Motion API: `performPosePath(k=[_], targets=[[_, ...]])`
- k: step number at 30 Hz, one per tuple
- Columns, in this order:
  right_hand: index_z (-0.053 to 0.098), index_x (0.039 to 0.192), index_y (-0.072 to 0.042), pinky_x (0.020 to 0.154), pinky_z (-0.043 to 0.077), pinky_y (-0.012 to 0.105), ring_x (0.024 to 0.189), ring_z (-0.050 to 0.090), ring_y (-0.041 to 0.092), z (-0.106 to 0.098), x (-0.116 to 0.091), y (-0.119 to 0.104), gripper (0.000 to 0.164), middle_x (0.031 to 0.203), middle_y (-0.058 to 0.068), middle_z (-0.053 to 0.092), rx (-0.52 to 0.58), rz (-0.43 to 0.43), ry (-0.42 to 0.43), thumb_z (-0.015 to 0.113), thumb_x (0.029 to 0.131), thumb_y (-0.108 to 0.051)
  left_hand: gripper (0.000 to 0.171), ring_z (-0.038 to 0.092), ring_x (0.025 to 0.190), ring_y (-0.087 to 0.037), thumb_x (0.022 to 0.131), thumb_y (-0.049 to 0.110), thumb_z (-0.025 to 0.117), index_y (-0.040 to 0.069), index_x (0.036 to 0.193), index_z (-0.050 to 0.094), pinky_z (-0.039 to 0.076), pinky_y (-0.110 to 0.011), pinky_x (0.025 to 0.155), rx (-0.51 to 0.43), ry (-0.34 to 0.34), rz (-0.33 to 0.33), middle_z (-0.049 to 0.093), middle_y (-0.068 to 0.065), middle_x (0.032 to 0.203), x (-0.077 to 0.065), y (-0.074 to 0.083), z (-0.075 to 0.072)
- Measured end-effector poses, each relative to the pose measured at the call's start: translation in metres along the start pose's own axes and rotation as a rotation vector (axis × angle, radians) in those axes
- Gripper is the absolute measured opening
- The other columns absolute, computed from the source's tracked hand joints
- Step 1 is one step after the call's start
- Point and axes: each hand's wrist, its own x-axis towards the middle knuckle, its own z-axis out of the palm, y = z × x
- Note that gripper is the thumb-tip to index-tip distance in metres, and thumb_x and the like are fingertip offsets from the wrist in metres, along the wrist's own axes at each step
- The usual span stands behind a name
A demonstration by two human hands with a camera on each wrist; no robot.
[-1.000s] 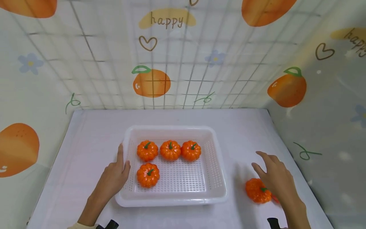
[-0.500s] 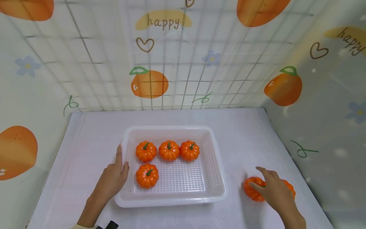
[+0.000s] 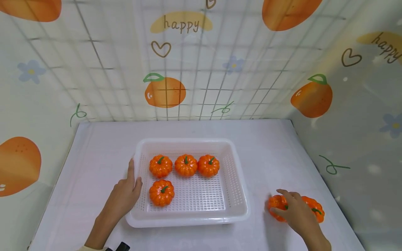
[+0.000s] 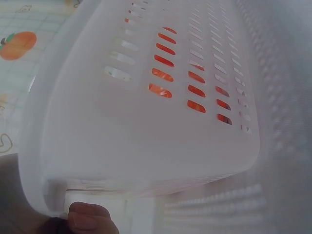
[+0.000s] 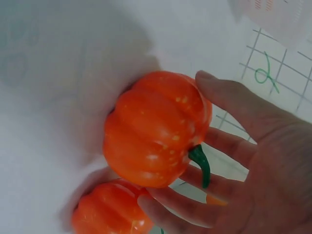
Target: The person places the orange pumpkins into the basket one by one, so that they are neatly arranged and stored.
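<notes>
Four orange pumpkins (image 3: 186, 165) sit inside the white perforated basket (image 3: 188, 221); two are left outside on the table (image 3: 103, 150) — judged two-thirds done. Left hand (image 3: 125, 193) holds the basket's left rim. Right hand (image 3: 299, 212), partly open, curves about the fifth pumpkin (image 5: 151, 126) — grip cannot be confirmed; the sixth pumpkin (image 3: 317, 207) lies beside it.

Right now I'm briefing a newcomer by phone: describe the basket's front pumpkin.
Find the white basket on the table. Inside, three pumpkins form a row along the far side; the front pumpkin sits nearer the viewer, before the leftmost. Unlike its neighbours, it's outside that row.
</notes>
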Motion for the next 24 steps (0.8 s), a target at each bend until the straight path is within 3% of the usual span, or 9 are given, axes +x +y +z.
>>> performPosePath(k=[8, 15, 24], targets=[[0.051, 0.139, -0.002, 0.084, 0.048, 0.070, 0.103, 0.052, 0.048, 0.008, 0.006, -0.003, 0.081, 0.125, 0.036, 0.044, 0.015, 0.089, -0.053, 0.086, 0.075, -0.040, 0.076, 0.067, 0.054, -0.019, 0.103, 0.022, 0.046, 0.009, 0.160, -0.003, 0.056, -0.030, 0.044, 0.002, 0.001, 0.003, 0.067, -0.024, 0.096, 0.000, 0.000, 0.000], [0.054, 0.137, -0.002, 0.086, 0.047, 0.070, 0.102, 0.053, 0.048, 0.011, 0.007, -0.005, 0.080, 0.124, 0.035, 0.046, 0.002, 0.100, -0.057, 0.088, 0.073, -0.036, 0.076, 0.065, 0.051, -0.018, 0.103, 0.022, 0.046, 0.010, 0.160, -0.003, 0.055, -0.030, 0.043, 0.000, -0.005, -0.014, 0.067, -0.019, 0.088, 0.000, 0.001, 0.000], [0.053, 0.137, -0.003, 0.086, 0.047, 0.071, 0.103, 0.053, 0.048, 0.009, 0.007, -0.008, 0.077, 0.125, 0.034, 0.045, 0.012, 0.102, -0.051, 0.088, 0.074, -0.032, 0.076, 0.066, 0.052, -0.018, 0.103, 0.022, 0.046, 0.009, 0.160, -0.002, 0.055, -0.030, 0.044, 0.007, 0.005, 0.011, 0.068, -0.022, 0.093, 0.001, -0.001, 0.000]])
